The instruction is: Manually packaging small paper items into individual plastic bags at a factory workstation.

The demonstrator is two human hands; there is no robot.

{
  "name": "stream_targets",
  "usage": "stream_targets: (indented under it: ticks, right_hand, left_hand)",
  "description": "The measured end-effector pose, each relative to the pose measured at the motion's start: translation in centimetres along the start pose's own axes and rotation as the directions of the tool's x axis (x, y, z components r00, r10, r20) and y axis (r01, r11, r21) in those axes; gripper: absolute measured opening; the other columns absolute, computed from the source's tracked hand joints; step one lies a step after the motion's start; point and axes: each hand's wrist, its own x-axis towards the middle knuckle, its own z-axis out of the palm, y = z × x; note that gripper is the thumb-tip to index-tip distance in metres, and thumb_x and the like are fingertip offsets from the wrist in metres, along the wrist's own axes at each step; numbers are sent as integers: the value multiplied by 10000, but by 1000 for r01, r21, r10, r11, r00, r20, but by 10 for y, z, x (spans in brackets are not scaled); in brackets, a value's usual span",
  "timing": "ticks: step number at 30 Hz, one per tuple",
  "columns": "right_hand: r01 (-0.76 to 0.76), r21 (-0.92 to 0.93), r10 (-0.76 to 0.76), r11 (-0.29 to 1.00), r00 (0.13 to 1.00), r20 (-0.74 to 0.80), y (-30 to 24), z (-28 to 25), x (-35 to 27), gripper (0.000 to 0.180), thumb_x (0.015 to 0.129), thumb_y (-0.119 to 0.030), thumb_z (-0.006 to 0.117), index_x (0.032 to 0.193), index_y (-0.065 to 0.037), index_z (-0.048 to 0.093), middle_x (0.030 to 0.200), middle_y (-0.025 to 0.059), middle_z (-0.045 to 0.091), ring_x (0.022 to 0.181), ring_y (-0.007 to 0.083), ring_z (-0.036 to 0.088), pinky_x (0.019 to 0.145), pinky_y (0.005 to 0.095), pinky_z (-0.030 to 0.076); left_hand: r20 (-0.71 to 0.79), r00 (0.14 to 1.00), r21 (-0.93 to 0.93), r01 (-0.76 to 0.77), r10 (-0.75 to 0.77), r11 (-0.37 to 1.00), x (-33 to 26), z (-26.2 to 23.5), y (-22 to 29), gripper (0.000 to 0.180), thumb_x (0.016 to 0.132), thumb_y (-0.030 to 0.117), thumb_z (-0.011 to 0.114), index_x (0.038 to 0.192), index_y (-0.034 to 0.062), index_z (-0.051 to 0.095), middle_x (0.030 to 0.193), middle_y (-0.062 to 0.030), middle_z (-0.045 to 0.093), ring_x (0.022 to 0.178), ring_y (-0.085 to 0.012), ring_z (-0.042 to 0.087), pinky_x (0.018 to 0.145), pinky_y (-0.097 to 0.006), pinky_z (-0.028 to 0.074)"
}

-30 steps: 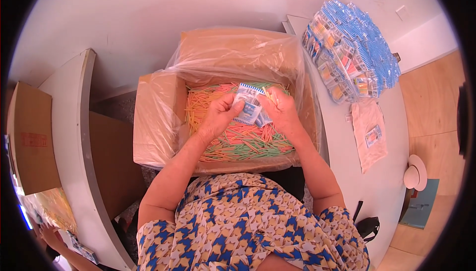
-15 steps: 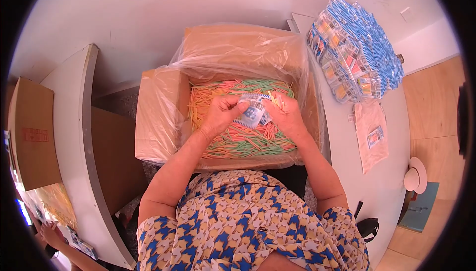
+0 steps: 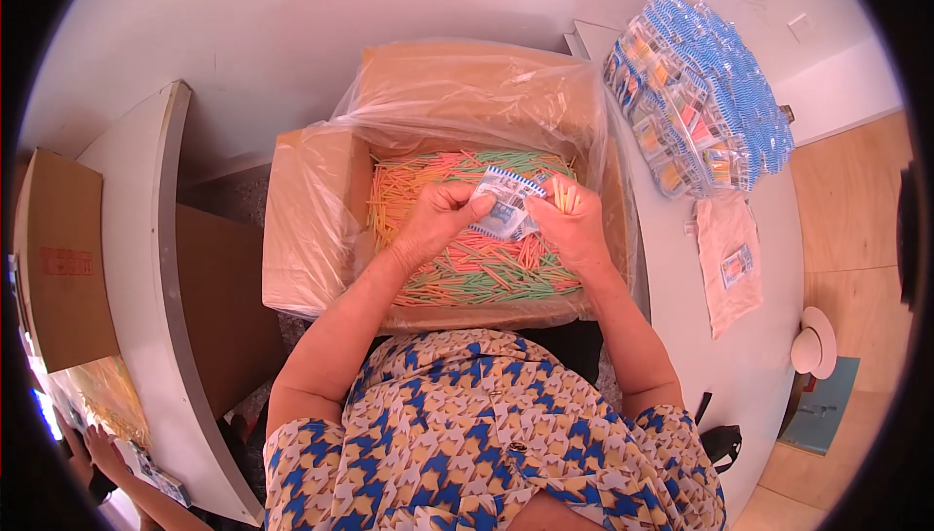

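A cardboard box (image 3: 302, 230) lined with clear plastic holds a heap of thin orange, green and yellow sticks (image 3: 467, 268). Over the heap, my left hand (image 3: 438, 225) pinches the left edge of a small clear packet with a blue and white top (image 3: 504, 208). My right hand (image 3: 569, 230) holds the packet's right side and also grips a few pale orange sticks (image 3: 564, 198) that stand up between its fingers. Both forearms reach in from the lower edge.
A pile of filled blue-topped packets (image 3: 700, 103) lies on the white table (image 3: 769, 356) at the right, with a pinkish bag (image 3: 732, 259) below it. A white curved panel (image 3: 146, 268) and a brown carton (image 3: 58, 259) are at the left. Another person's hand (image 3: 102, 448) shows at lower left.
Both hands have shifted slightly with the packet over the sticks. A few pale orange sticks now stand up in my right hand beside the packet.
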Motion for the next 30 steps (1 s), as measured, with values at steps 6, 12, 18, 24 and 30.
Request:
stream_targets:
  ticks: [6, 12, 18, 24, 30]
  right_hand:
    - [32, 1, -32, 1000, 999, 13, 8, 1, 2, 103, 817, -42, 638, 770, -17, 550, 669, -50, 505, 603, 7, 440, 489, 200, 340]
    - [125, -225, -107, 966, 990, 89, 2, 1, -5, 78, 809, -49, 653, 832, 8, 604, 686, -47, 526, 628, 17, 449, 527, 202, 357]
    - [10, -52, -9, 999, 1000, 16, -7, -6, 1, 92, 873, -98, 587, 839, -18, 618, 655, -44, 527, 590, 21, 452, 506, 202, 357]
    - [-104, 650, 48, 753, 994, 103, -58, -7, 19, 298, 992, -272, 415, 794, -77, 524, 506, -55, 343, 404, 40, 303, 377, 212, 234]
    - [-2, 506, -19, 863, 999, 36, -53, 1, 19, 265, 982, -269, 444, 834, -68, 531, 509, -57, 354, 412, 30, 301, 380, 209, 238]
  left_hand:
    - [2, 1000, 96, -30, 30, 995, 1, -4, -9, 134, 873, 67, 619, 950, -18, 688, 869, -41, 687, 790, -79, 604, 740, -247, 505]
    - [-9, 999, 79, -44, 45, 996, 1, -3, -7, 117, 830, 9, 651, 938, -8, 693, 880, -39, 684, 816, -82, 601, 758, -240, 500]
    - [7, 995, 66, -97, 97, 993, 4, -5, -10, 132, 799, -44, 657, 917, -4, 699, 931, -68, 675, 850, -105, 607, 780, -244, 502]
    - [25, 994, -1, -110, 110, 994, 6, -4, -13, 139, 779, -48, 672, 910, -9, 698, 990, -83, 656, 862, -123, 605, 781, -248, 501]
    - [-69, 984, 86, -158, 164, 984, 9, -8, -18, 98, 843, 48, 646, 920, -3, 679, 927, -27, 647, 819, -80, 576, 755, -238, 484]
